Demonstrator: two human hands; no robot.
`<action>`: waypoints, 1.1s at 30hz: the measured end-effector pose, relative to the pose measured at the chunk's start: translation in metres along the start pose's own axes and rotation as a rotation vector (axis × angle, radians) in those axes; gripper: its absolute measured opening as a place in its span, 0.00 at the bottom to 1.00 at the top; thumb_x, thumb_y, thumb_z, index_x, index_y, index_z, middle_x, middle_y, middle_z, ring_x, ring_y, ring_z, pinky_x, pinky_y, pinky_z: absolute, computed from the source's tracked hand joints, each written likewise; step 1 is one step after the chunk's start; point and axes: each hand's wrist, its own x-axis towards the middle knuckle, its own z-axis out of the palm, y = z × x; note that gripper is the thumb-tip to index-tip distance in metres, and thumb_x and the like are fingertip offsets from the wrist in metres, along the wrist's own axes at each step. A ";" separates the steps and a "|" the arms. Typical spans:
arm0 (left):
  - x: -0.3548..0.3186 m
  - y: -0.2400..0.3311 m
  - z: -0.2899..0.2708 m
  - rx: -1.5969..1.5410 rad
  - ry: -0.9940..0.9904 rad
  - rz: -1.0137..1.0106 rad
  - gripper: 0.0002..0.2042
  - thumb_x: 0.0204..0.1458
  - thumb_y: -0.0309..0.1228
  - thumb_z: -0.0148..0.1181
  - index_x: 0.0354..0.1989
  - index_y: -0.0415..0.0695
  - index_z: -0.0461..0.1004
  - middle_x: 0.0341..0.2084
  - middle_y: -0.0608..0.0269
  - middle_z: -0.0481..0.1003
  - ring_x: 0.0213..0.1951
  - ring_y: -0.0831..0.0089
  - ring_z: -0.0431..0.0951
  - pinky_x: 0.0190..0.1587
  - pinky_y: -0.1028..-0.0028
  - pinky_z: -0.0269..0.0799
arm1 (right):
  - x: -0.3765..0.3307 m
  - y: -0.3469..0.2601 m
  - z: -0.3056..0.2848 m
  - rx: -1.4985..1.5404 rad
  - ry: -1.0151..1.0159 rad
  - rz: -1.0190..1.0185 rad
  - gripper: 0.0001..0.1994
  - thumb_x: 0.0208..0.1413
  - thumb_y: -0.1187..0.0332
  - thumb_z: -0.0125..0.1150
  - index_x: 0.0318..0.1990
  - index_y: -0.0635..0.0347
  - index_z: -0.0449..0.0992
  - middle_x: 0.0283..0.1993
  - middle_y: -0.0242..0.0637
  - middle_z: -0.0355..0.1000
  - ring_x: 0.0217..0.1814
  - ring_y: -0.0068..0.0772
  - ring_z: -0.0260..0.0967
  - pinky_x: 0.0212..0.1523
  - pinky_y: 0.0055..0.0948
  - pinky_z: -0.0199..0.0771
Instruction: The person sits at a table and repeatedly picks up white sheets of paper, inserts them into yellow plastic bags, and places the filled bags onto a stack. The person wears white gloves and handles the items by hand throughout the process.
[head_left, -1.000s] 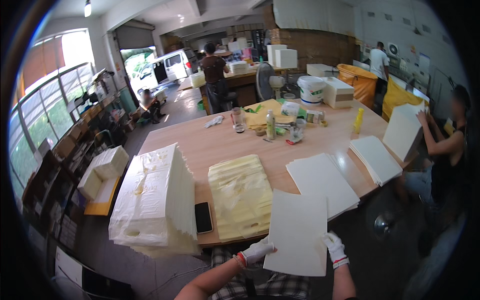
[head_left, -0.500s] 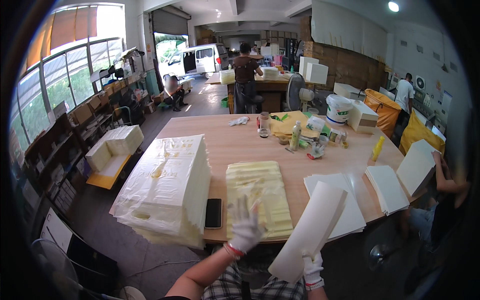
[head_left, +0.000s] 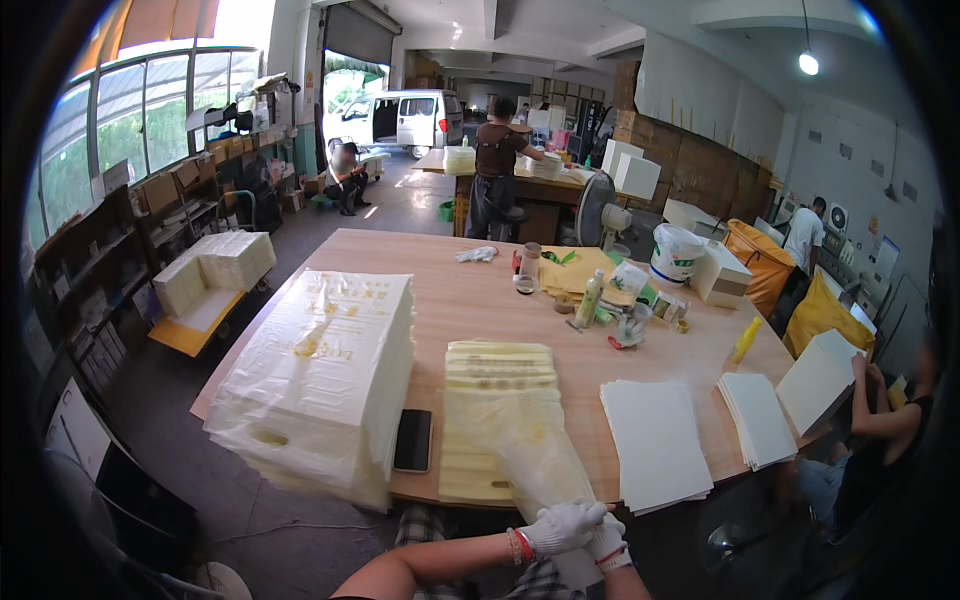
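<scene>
From my view down over the wooden table point(head_left: 480, 300), I see both gloved hands meeting at the near edge: the left hand point(head_left: 560, 527) is closed over the lower end of a thin translucent plastic bag point(head_left: 535, 455), and the right hand point(head_left: 607, 545) is tucked just beside and partly under it, fingers curled on the same end, though I cannot tell how firmly it grips. The bag rises from the hands and drapes over the short yellow-printed stack of bags point(head_left: 497, 415) lying right in front of me. I judge this one bag to be mid-handling, neither laid flat nor set aside. To the left stands a much taller wrapped stack of bags point(head_left: 320, 375), so plenty of stock looks untouched. A dark phone point(head_left: 413, 440) lies between the two stacks. To the right, a pile of white sheets point(head_left: 655, 442) lies near the edge with a second pile point(head_left: 757, 418) beyond it, where another person's hand holds up a sheet point(head_left: 818, 380). Most of the work seems left.
</scene>
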 end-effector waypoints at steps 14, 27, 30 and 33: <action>-0.091 -0.167 -0.036 0.393 0.843 -0.295 0.10 0.49 0.24 0.52 0.41 0.41 0.66 0.39 0.55 0.67 0.35 0.67 0.71 0.34 0.69 0.70 | 0.080 -0.020 0.007 0.270 -0.052 0.436 0.33 0.47 0.66 0.52 0.63 0.50 0.49 0.35 0.52 0.73 0.39 0.56 0.71 0.36 0.53 0.67; -0.199 -0.096 0.022 -0.156 0.506 -0.575 0.05 0.46 0.22 0.51 0.29 0.39 0.61 0.24 0.53 0.64 0.27 0.59 0.68 0.30 0.65 0.65 | -0.054 -0.045 -0.003 0.574 -0.002 0.122 0.33 0.48 0.70 0.51 0.64 0.56 0.46 0.32 0.54 0.70 0.31 0.57 0.67 0.31 0.51 0.67; -0.214 -0.061 0.010 -0.114 0.445 -0.608 0.07 0.47 0.25 0.54 0.29 0.39 0.62 0.26 0.51 0.65 0.29 0.54 0.68 0.31 0.62 0.65 | -0.088 -0.056 -0.009 0.619 0.053 0.052 0.31 0.49 0.70 0.51 0.62 0.56 0.50 0.31 0.53 0.70 0.29 0.56 0.67 0.30 0.50 0.66; -0.247 -0.029 0.004 -0.051 0.262 -0.633 0.09 0.48 0.29 0.56 0.29 0.39 0.61 0.28 0.49 0.65 0.30 0.52 0.68 0.33 0.59 0.65 | -0.134 -0.068 -0.016 0.650 0.114 -0.052 0.28 0.49 0.70 0.51 0.61 0.56 0.53 0.30 0.52 0.69 0.28 0.55 0.66 0.29 0.49 0.66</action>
